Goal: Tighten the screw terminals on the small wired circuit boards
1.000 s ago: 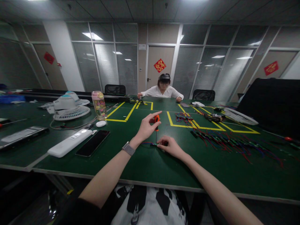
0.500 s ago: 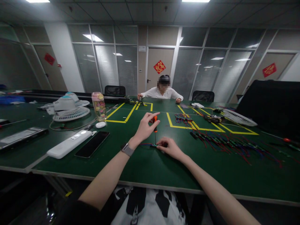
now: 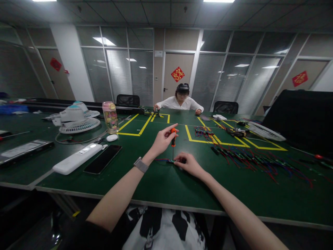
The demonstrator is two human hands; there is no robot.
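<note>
My left hand [image 3: 161,141] is closed on the handle of an upright screwdriver [image 3: 173,139], orange and black, with the index finger reaching past its top. The thin shaft points straight down, and its tip meets a small green circuit board [image 3: 170,161] lying on the table. Red and blue wires [image 3: 161,159] run out from the board's left end. At the other end, my right hand [image 3: 189,164] pinches the board between thumb and fingers, its side resting on the tabletop. The fingertips hide part of the board, and the exact contact point is too small to make out.
To the right lies a long row of wired circuit boards [image 3: 249,156]. On the left are a phone [image 3: 103,159], a white power strip [image 3: 78,159], a white case [image 3: 112,138], a bottle [image 3: 110,118] and fan parts [image 3: 78,121]. A person [image 3: 180,100] sits opposite.
My left hand has shifted slightly on the screwdriver, its thumb drawn back, so more of the handle shows. The right hand and the board have stayed in place.
</note>
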